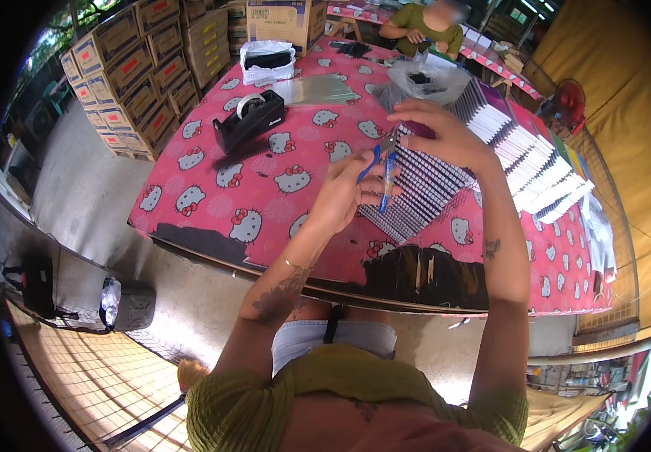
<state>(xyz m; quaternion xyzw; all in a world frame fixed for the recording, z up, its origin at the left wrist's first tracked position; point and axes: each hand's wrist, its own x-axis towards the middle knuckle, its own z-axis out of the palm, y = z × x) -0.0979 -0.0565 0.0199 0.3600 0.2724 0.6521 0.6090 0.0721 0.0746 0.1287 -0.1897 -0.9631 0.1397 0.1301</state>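
Observation:
My left hand (346, 190) is closed around blue-handled pliers (390, 154), their metal head pointing away from me. Beside that head is my right hand (446, 135), its thumb and fingers spread apart, with nothing visible held in them. Both hands are above a stack of coil-bound notebooks (435, 184), whose dark coils form close rows. Part of the stack is hidden by my hands and the pliers.
Rows of notebooks (521, 139) cover the table's right side, near a clear plastic bag (431, 79). A black tape dispenser (250, 120), a clear sheet (314, 90) and a white container (267, 63) stand left. Cartons (126, 71) rise beyond; a co-worker (425, 30) sits opposite.

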